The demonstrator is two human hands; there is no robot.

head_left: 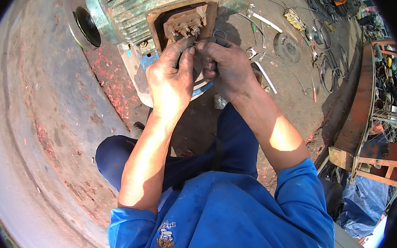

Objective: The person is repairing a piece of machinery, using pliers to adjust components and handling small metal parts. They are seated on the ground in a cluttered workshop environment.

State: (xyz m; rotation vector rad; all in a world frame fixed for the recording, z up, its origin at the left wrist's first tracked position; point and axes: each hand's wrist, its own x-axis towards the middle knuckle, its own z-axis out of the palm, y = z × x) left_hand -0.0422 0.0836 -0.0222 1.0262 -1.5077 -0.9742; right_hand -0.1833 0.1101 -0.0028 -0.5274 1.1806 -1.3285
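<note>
A worn green electric motor (pixel 121 11) with cooling ribs lies in front of me. Its rusty terminal box (pixel 211 21) is uncovered, and a brown terminal block (pixel 181 24) with several metal studs shows inside. Just below the box's near edge, my left hand (pixel 172 77) is closed, thumb and fingers pinched together. My right hand (pixel 229 65) is closed too, its fingertips meeting those of the left. Whatever they pinch is too small and too hidden to name. Both hands look dark with grime.
Pliers-like tools with white handles (pixel 266 22), a dark round disc (pixel 288 47), a red-tipped screwdriver (pixel 314 89) and tangled cables (pixel 328 71) lie on the ground to the right. A rusty metal rack (pixel 358 109) full of parts stands beyond. A large curved grey surface (pixel 46 87) fills the left.
</note>
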